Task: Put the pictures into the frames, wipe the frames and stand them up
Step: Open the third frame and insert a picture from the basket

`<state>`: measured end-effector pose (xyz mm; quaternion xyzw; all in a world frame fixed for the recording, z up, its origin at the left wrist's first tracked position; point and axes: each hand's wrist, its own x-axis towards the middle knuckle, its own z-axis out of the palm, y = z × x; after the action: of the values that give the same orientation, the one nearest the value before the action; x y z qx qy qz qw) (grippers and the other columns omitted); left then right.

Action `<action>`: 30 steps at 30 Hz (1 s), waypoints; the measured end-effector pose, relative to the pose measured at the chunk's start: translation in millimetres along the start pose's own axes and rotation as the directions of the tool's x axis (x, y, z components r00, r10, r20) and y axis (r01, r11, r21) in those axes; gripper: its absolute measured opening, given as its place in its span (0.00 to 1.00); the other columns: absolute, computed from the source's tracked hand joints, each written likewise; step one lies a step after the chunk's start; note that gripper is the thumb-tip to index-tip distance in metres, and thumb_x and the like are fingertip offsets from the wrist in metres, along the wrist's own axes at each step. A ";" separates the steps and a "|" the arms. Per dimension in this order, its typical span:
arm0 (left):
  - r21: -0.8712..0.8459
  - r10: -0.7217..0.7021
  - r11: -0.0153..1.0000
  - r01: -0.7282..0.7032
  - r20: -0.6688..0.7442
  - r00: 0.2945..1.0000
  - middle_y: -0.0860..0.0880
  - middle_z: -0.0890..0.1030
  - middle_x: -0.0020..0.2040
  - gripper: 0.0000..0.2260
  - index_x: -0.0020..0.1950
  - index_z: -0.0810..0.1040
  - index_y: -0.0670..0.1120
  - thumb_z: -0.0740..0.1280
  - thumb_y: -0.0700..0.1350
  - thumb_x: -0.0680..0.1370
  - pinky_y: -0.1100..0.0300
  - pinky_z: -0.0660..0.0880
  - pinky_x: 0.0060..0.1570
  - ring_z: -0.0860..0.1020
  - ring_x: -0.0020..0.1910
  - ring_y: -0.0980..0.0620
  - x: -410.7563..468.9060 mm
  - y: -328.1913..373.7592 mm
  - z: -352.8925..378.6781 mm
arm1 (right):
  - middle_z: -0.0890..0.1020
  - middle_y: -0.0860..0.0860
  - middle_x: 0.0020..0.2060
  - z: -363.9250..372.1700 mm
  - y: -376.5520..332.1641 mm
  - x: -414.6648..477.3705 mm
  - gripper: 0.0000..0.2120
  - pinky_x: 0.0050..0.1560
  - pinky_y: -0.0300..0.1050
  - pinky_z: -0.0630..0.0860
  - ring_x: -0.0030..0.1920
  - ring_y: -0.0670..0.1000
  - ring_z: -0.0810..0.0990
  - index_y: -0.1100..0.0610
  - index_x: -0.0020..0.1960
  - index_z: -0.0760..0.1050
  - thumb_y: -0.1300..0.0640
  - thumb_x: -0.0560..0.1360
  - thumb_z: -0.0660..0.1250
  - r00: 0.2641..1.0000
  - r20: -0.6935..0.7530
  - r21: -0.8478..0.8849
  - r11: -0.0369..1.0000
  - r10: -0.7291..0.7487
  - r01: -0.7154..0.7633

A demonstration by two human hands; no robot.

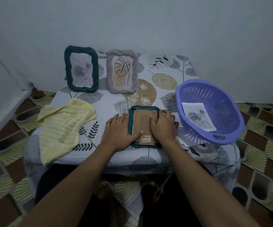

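A teal frame (141,108) lies face down near the table's front, its brown cardboard back (144,126) with a barcode sticker facing up. My left hand (118,130) lies along the frame's left side, thumb pressed on the backing. My right hand (163,124) rests on the backing's right half, fingers reaching to the frame's right edge. Two frames stand upright at the back: a dark green one (81,69) holding a rose picture and a mauve one (122,71) holding a leaf drawing. A yellow checked cloth (62,126) lies crumpled at the left.
A purple slotted basket (214,112) sits tilted at the right with a rose picture (198,116) inside and loose papers (184,138) under it. The low table (165,79) has a leaf-print cover. Walls close in behind and at the left; patterned floor lies around.
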<state>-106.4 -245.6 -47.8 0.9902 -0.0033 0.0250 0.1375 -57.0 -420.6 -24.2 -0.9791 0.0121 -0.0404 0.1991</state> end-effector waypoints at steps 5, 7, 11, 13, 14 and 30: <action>-0.001 0.001 1.000 -0.001 -0.005 1.000 0.48 0.58 0.80 0.45 0.81 0.53 0.48 0.50 0.76 0.74 0.47 0.51 0.75 0.54 0.79 0.46 0.5 -0.3 0.6 | 0.69 0.53 0.71 -3.2 1.0 1.0 0.22 0.67 0.57 0.64 0.69 0.58 0.68 0.57 0.69 0.71 0.45 0.82 0.57 1.000 -0.003 0.041 0.999 0.010 -0.010; 0.001 0.003 1.000 -0.003 -0.008 1.000 0.48 0.59 0.80 0.45 0.81 0.53 0.48 0.50 0.76 0.74 0.47 0.51 0.75 0.55 0.79 0.46 0.7 -0.6 0.7 | 0.68 0.53 0.71 -4.9 0.5 2.7 0.22 0.68 0.59 0.63 0.69 0.58 0.67 0.56 0.70 0.69 0.45 0.81 0.59 0.999 0.018 0.077 0.996 0.032 -0.034; 0.003 0.004 1.000 -0.004 -0.006 1.000 0.49 0.59 0.80 0.45 0.81 0.53 0.48 0.49 0.76 0.74 0.47 0.51 0.74 0.55 0.79 0.45 0.7 -0.7 1.2 | 0.68 0.54 0.70 -7.9 -1.0 8.1 0.22 0.69 0.59 0.61 0.70 0.59 0.67 0.56 0.70 0.68 0.47 0.80 0.63 0.992 0.073 0.169 0.979 0.104 -0.115; 0.000 0.001 1.000 -0.001 -0.004 1.000 0.49 0.58 0.80 0.45 0.81 0.53 0.47 0.50 0.76 0.74 0.47 0.51 0.75 0.54 0.79 0.45 0.9 -0.4 1.3 | 0.68 0.54 0.70 -9.1 -1.7 9.9 0.22 0.69 0.58 0.61 0.70 0.58 0.66 0.56 0.70 0.68 0.47 0.80 0.64 0.988 0.086 0.200 0.969 0.129 -0.144; 0.000 0.000 1.000 0.000 -0.005 1.000 0.49 0.58 0.80 0.45 0.81 0.53 0.47 0.51 0.76 0.74 0.47 0.51 0.75 0.54 0.79 0.45 0.9 -0.3 1.1 | 0.68 0.53 0.70 -9.4 -1.9 10.7 0.22 0.70 0.58 0.60 0.70 0.58 0.66 0.55 0.70 0.68 0.47 0.80 0.64 0.986 0.089 0.215 0.964 0.139 -0.155; -0.005 -0.007 1.000 0.007 0.000 1.000 0.49 0.57 0.81 0.45 0.81 0.53 0.47 0.51 0.76 0.74 0.47 0.50 0.74 0.54 0.79 0.46 1.8 -0.6 1.4 | 0.69 0.51 0.70 -7.2 -2.7 11.6 0.17 0.69 0.57 0.60 0.69 0.56 0.66 0.50 0.66 0.72 0.48 0.79 0.66 0.984 0.082 0.278 0.944 0.161 -0.177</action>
<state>-104.5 -245.4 -49.2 0.9898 -0.0001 0.0245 0.1403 -46.1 -421.4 -15.7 -0.9364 0.0844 0.0040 0.3405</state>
